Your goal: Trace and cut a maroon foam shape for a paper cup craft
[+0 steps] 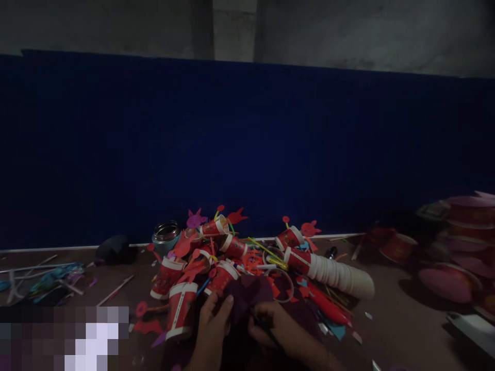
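Note:
My left hand (212, 322) rests at the bottom centre, fingers curled against a dark purple sheet of paper (247, 296) that it grips by the edge. My right hand (276, 324) is closed round a thin dark tool (266, 330), a pen or blade I cannot make out, held against the same sheet. Just beyond my hands lies a heap of red paper cups (216, 257) with red cut-out shapes and coloured straws stuck on them. A long stack of nested white cups (340, 275) with a red one at its end lies on its side to the right.
A small metal tin (165, 234) stands behind the heap. Straws and sticks (42, 275) lie at the left, pink and red bowls (456, 247) are piled at the right. A dark blue panel (247, 149) walls off the table's far edge. The scene is very dim.

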`<state>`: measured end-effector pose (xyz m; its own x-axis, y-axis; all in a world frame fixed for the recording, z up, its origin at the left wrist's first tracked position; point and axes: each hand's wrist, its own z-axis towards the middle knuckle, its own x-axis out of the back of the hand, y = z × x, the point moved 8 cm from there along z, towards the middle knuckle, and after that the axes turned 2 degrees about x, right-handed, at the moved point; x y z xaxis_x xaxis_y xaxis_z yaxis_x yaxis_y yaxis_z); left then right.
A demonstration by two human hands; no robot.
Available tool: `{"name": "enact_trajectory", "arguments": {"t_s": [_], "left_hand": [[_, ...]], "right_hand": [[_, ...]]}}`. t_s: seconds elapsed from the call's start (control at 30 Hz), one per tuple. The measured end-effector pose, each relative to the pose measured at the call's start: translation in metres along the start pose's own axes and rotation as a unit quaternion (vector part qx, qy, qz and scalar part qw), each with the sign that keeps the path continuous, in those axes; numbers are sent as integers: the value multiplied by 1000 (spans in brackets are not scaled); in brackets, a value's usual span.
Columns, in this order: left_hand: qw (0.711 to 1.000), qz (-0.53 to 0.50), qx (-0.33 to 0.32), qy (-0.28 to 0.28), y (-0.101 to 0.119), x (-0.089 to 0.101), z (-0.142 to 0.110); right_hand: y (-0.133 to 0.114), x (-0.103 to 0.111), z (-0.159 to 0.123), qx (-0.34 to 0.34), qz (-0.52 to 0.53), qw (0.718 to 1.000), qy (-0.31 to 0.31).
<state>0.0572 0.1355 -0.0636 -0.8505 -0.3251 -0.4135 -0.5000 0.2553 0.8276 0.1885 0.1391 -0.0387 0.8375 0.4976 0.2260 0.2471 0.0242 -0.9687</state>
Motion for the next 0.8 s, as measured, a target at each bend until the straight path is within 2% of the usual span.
{"name": "enact_trajectory", "arguments": {"t_s": [0.1, 0.23, 0.43, 0.6, 0.8], "left_hand": [[998, 25, -19, -49, 0, -8, 3], [997, 33, -25, -58, -1, -10, 4], [997, 34, -13, -72, -2, -14, 2], [995, 46, -23, -82, -2, -15, 4], [995, 49, -3, -85, -15, -12, 8]], "right_hand": [[-2, 1, -1, 5, -4, 1000, 5], [3, 2, -1, -19, 1, 999, 26], [-1, 2, -2, 3, 2, 999, 38], [-5, 4, -4, -9, -11, 999, 43], [2, 3, -4, 14, 22, 998, 50]]}}
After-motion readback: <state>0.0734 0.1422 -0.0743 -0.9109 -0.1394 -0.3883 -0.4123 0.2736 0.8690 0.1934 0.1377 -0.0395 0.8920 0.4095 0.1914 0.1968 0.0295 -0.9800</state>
